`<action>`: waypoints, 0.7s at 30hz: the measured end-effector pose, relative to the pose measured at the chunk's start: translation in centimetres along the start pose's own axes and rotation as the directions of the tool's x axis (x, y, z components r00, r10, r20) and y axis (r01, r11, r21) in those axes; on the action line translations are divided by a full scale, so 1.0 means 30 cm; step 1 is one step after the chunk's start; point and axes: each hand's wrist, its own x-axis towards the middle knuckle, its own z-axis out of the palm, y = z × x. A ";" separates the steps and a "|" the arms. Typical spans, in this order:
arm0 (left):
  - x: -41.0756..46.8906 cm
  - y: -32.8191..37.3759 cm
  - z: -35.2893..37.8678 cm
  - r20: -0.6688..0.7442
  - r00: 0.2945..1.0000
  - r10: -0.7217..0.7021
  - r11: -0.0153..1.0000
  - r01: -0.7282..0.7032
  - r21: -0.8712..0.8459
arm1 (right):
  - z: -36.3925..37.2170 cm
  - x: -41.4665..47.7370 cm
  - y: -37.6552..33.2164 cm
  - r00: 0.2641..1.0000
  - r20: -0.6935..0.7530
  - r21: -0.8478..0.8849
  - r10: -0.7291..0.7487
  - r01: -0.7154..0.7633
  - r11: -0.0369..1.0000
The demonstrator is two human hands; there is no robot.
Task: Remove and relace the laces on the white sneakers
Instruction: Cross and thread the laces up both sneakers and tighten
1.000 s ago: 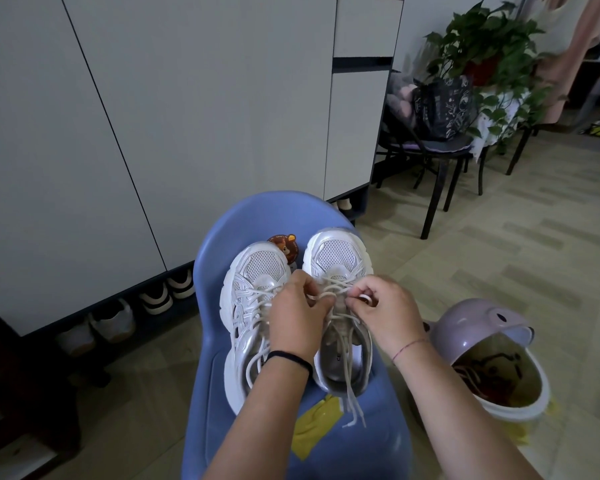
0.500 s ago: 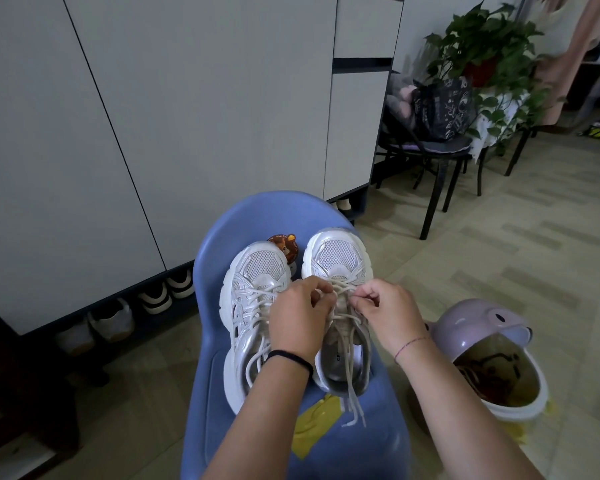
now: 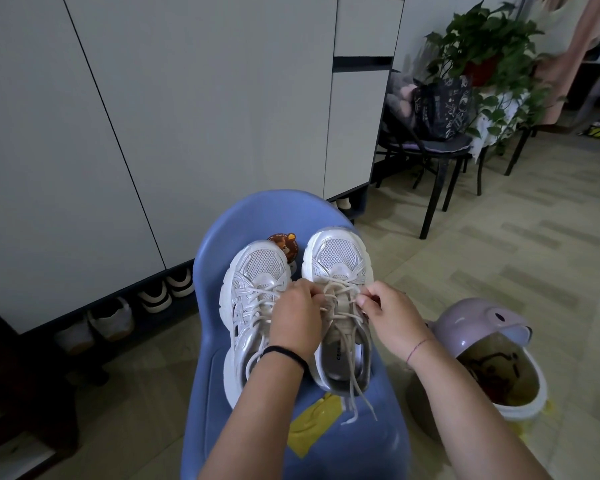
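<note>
With left hand and right hand each apparently in a pinching grip on the cream cord lace of the white mesh sneaker, slacken the crossings evenly, top row first.

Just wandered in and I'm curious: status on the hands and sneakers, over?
Left hand and right hand both pinching laces on the right sneaker. Left sneaker laced, beside it on blue chair. Nothing blocking.

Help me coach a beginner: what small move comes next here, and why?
Probably draw the cream lace out of its next eyelet: the left hand and right hand both pinch it on the right-side white mesh sneaker, whose ends hang untied.
</note>
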 end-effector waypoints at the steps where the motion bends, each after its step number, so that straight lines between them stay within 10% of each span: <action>1: 0.001 -0.003 0.001 0.014 1.000 -0.016 1.000 0.016 -0.009 | -0.005 -0.002 0.001 1.000 0.007 0.008 0.004 -0.004 1.000; 12: -0.004 -0.015 -0.033 0.106 0.981 -0.161 0.956 0.181 -0.230 | -0.017 0.005 0.033 0.971 0.087 0.488 0.223 -0.237 0.840; 21: 0.000 -0.023 -0.041 0.276 0.922 -0.273 0.686 0.387 -0.616 | -0.012 0.010 0.015 0.928 0.150 0.642 0.342 -0.354 0.680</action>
